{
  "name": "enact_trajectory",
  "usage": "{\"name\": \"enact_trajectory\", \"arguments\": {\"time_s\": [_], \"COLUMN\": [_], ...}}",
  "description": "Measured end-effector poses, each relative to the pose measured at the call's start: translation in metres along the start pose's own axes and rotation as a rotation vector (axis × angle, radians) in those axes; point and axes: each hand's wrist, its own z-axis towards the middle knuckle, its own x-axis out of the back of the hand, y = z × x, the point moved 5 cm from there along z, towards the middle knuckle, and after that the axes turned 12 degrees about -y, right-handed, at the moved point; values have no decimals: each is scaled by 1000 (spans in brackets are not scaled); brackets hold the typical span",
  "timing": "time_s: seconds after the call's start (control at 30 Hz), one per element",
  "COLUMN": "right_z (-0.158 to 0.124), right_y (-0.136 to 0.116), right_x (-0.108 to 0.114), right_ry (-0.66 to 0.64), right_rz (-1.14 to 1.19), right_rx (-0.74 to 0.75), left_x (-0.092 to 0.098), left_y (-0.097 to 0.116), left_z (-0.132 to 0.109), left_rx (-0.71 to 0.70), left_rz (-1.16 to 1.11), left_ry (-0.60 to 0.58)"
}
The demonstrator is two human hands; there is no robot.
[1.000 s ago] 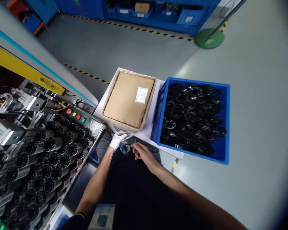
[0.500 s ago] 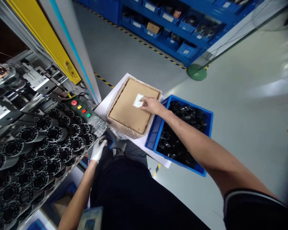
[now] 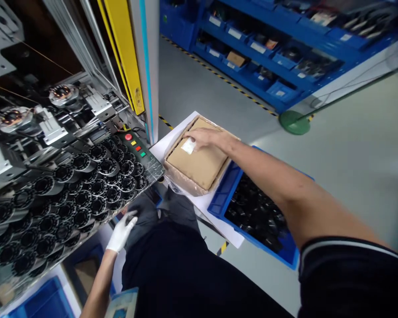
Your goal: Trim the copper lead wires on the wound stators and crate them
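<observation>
My bare right hand (image 3: 202,138) reaches over a shallow carton with a flat brown cardboard sheet (image 3: 199,165) on top. Its fingers are closed on the edge of a small white square packet (image 3: 188,146), which lies over the cardboard near its left side. Clear plastic wrap shows around the carton's sides. My left hand (image 3: 122,232), in a white glove, hangs low by my leg below the machine table's edge. Its fingers are apart, with nothing visible in them.
Many upright motor stators (image 3: 82,197) crowd the machine's table, beside a panel of coloured buttons (image 3: 138,148). A blue crate (image 3: 223,185) of black parts stands right of the carton. Blue shelving (image 3: 285,95) and a green stand base (image 3: 294,123) are behind.
My right hand has moved the white packet leftward across the cardboard. My left hand has come away from the table edge, and its fingers have spread. The view has turned left.
</observation>
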Motion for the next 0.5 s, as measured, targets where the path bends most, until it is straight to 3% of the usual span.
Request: {"name": "enact_trajectory", "arguments": {"time_s": [0.13, 0.3, 0.4, 0.5], "right_z": [15, 2, -11, -36], "right_y": [-15, -36, -46, -43], "right_x": [19, 27, 41, 70], "right_ry": [-30, 44, 175, 420], "right_rz": [-141, -145, -83, 25], "right_rx": [12, 27, -11, -163], "left_x": [-8, -25, -25, -3], "left_y": [-20, -30, -25, -19], "left_z": [-29, -53, -72, -112], "left_rx": [26, 31, 11, -15], "left_rz": [26, 62, 95, 118], "left_ry": [23, 52, 77, 193]}}
